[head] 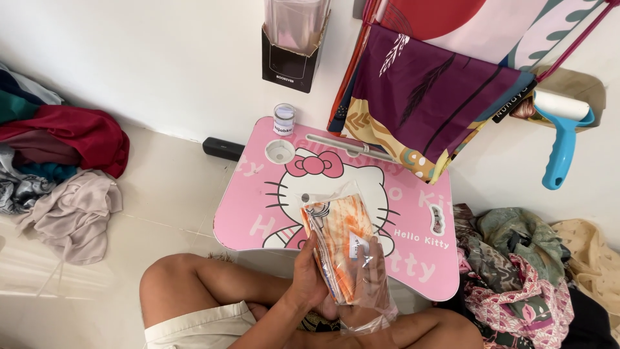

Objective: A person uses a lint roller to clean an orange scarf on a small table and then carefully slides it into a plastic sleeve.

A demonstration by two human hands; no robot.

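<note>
A person sits cross-legged on the pale floor behind a small pink lap table with a white cartoon-cat picture [258, 213], and both hands meet just over its near edge. They hold a folded orange-and-white patterned cloth sealed in a clear plastic bag [340, 242], tilted so its top end lies over the cat's face while its lower end hangs off the near edge toward the lap. The left hand [309, 279] is clamped on the bag's left long side, thumb on top and fingers curled under. The right hand [369, 284] is closed on the lower right part, seen partly through the loose plastic (which bunches around the wrist), with fingertips pressing near a small white label. At the table's far-left corner a small round clear jar with a white label [283, 119] stands just beyond a sunken cup holder [280, 152]. A purple, leaf-printed cloth [426, 103] hangs over the far-right corner. A heap of red, teal and beige clothes [58, 174] lies well off the left edge, a pile of patterned fabrics [516, 271] off the right edge, and a blue-handled lint roller [560, 129] hangs beyond it.
</note>
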